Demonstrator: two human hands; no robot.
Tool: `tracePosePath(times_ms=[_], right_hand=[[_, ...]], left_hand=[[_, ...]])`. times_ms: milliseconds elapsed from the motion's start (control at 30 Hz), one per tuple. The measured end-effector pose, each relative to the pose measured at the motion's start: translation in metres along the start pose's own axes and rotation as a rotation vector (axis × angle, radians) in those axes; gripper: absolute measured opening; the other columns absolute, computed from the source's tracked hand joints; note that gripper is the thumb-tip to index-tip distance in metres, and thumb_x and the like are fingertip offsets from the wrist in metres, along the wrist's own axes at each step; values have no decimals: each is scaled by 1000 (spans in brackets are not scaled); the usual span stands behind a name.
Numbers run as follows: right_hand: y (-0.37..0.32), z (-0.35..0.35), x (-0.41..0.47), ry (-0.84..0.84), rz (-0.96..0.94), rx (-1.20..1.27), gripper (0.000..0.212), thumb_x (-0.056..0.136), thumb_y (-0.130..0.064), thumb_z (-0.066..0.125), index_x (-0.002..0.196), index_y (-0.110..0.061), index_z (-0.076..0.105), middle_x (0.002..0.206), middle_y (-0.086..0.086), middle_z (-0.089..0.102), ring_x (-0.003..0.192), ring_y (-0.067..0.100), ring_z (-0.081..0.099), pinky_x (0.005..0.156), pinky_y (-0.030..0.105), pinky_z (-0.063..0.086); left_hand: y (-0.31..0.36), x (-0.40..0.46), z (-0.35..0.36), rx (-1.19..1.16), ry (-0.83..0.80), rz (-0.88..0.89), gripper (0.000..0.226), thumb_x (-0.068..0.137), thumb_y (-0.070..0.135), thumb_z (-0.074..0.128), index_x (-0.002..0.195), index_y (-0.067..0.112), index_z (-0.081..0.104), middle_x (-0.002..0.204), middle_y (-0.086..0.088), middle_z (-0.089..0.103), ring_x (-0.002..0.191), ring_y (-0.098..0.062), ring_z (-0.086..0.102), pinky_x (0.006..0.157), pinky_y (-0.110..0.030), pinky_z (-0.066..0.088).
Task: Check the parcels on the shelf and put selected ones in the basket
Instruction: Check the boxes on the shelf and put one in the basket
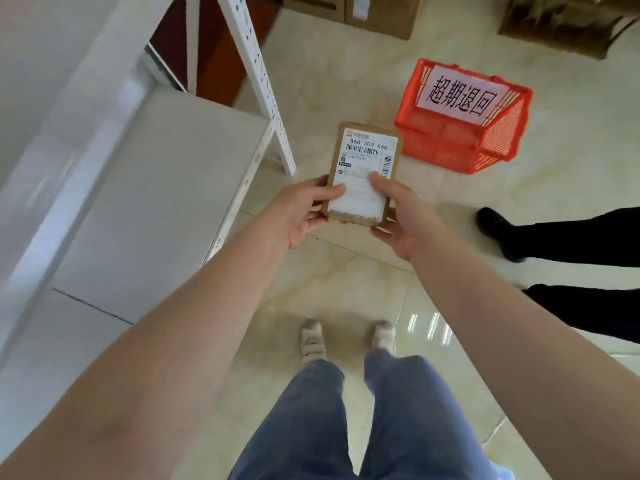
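Note:
A small brown cardboard parcel [367, 157] with a white shipping label is held flat in front of me, above the floor. My left hand [301, 213] grips its near left corner, thumb on the label. My right hand [401, 216] grips the near right corner, thumb also on the label. A red plastic basket [485, 143] with a white paper sign stands on the floor just beyond and to the right of the parcel. The white metal shelf [166, 188] is on my left, with a bare board at this level.
Another person's dark trouser legs and shoe [498, 226] stand at the right. Brown cardboard boxes [381, 12] sit on the floor at the back. The shelf's white upright post [263, 88] rises left of the parcel. My own feet are on glossy tiles below.

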State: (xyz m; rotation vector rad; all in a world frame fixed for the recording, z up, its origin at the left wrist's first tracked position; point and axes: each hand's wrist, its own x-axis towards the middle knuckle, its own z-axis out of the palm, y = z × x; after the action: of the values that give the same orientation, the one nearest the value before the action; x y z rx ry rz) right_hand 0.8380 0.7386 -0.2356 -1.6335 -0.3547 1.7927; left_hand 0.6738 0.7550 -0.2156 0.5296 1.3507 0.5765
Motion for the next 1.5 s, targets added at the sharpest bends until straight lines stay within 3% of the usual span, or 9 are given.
tracePosePath(times_ms=[233,400,633,800,900,967,1067,1300,1500], right_hand=[[-77,-75,66,53,16,45,58,80,-43,73,133,-28,52,114,-4,69,104,17,63,91,37,45],[-138,-129,108,88,33,49,56,81,-41,74,131,-28,54,115,-2,69,105,18,63,103,43,42],[-221,-156,169,116,66,81,58,81,-38,75,132,-25,52,112,1,68,102,19,63,95,39,44],[-293,-162,226,110,70,99,62,81,-38,75,136,-24,50,116,2,68,103,20,64,98,40,43],[-329,-165,257,98,80,111,56,83,-37,73,133,-25,52,115,1,68,102,19,64,98,40,43],[-349,-169,275,90,84,120,43,86,-34,70,125,-24,57,110,1,69,97,18,65,89,36,49],[-377,-178,301,99,108,142,39,87,-33,69,123,-22,58,107,1,70,88,15,68,62,28,51],[-403,-209,402,116,147,186,56,83,-33,74,133,-25,51,120,4,68,105,22,64,76,37,50],[-352,-243,532,166,214,217,56,86,-29,72,135,-20,47,118,6,66,106,23,63,77,37,54]], left_hand=[[50,88,92,60,-49,-39,29,85,15,67,112,25,65,91,4,69,91,-15,61,99,-34,45],[85,142,159,63,-92,-72,22,86,14,66,104,26,66,87,5,68,88,-13,60,97,-32,45],[150,220,206,66,-124,-90,16,86,13,65,97,25,68,83,6,70,85,-11,62,82,-26,49],[213,289,230,103,-139,-83,25,85,13,67,109,23,66,89,3,70,84,-10,63,83,-27,51],[248,323,244,110,-138,-85,22,86,11,66,105,23,67,78,7,72,77,-7,64,67,-20,53],[265,344,253,127,-141,-95,17,87,11,65,97,25,68,80,7,72,80,-8,64,72,-22,54],[284,378,269,149,-149,-117,19,86,13,65,102,25,68,94,3,69,96,-14,61,96,-33,48],[290,477,298,112,-119,-141,32,89,14,63,119,25,64,102,3,70,96,-12,62,98,-32,46],[222,606,301,134,-15,-213,32,86,20,69,117,26,64,106,2,69,98,-17,63,98,-36,47]])
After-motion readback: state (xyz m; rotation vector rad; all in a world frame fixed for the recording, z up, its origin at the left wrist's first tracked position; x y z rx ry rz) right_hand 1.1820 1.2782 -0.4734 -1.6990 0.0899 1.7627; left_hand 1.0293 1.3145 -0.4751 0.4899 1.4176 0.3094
